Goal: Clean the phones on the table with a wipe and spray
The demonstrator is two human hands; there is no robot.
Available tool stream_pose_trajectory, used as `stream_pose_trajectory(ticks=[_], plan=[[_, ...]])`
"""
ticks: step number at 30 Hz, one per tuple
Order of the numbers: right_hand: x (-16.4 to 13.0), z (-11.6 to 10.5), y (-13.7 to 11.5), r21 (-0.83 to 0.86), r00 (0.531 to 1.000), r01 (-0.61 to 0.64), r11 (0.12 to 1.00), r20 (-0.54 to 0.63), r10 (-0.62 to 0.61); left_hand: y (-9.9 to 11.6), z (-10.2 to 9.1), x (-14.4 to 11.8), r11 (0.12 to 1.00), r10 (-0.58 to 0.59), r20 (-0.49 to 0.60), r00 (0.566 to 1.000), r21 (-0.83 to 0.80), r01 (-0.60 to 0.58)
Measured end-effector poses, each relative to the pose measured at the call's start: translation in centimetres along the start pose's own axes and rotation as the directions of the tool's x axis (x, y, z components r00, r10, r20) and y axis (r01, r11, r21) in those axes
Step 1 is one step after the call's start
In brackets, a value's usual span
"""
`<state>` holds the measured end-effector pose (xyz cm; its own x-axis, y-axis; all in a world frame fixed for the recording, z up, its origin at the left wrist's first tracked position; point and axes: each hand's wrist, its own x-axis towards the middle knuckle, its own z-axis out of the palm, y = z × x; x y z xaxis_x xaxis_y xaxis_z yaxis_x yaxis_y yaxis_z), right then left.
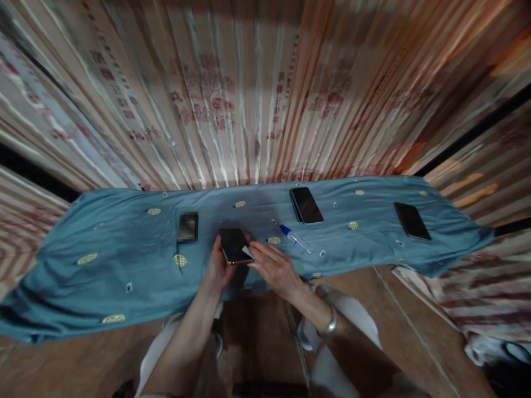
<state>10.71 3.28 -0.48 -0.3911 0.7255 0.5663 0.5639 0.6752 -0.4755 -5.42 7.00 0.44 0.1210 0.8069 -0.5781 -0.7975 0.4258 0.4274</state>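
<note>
Red printed characters run in columns down the striped curtain behind the desk, too smeared to read, and no brand or label shows on any phone. Taking the held phone as the landmark: to its left a small dark blurred object lies on the teal cloth, its face unreadable. The left hand curls partly shut around the phone's left and lower edge, holding it just above the cloth near the desk's front edge. The right hand, fingers loosely extended, presses a small white wipe against the phone's right corner. Right of the phone lie a blue-capped pen, then a second dark phone, then a third phone farthest right.
</note>
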Motion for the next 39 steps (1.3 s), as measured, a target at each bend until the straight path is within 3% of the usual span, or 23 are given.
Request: stream_pose_trajectory(ticks=[6,14,18,27,34,39], plan=[[0.7,-1.7,1.2,0.220,0.971,-0.225,0.949,-0.032,0.237,-1.2,0.3,-0.5,0.998,-0.010,0.081,0.997,0.059,0.005],[1.4,-2.3,2.2,0.356,0.873,-0.415,0.837,-0.103,0.476,-2.0,1.0,-1.5,0.996,-0.007,0.165,0.986,0.092,-0.009],[1.6,-2.4,2.5,0.386,0.820,-0.505,0.772,-0.066,0.569,-2.3,1.3,-1.9,0.996,-0.016,0.179,0.984,0.088,0.000],[1.5,-2.3,2.9,0.363,0.795,-0.560,0.745,-0.018,0.606,-2.8,0.8,-1.5,0.990,-0.078,0.191,0.979,0.131,0.053],[1.7,-2.9,2.5,0.253,0.791,-0.576,0.777,-0.068,0.609,-3.1,1.1,-1.9,0.978,-0.126,0.201,0.971,0.188,0.088],[1.8,-3.3,2.9,0.268,0.805,-0.543,0.796,-0.101,0.584,-3.2,0.8,-1.6,0.978,-0.152,0.256,0.955,0.180,0.107]])
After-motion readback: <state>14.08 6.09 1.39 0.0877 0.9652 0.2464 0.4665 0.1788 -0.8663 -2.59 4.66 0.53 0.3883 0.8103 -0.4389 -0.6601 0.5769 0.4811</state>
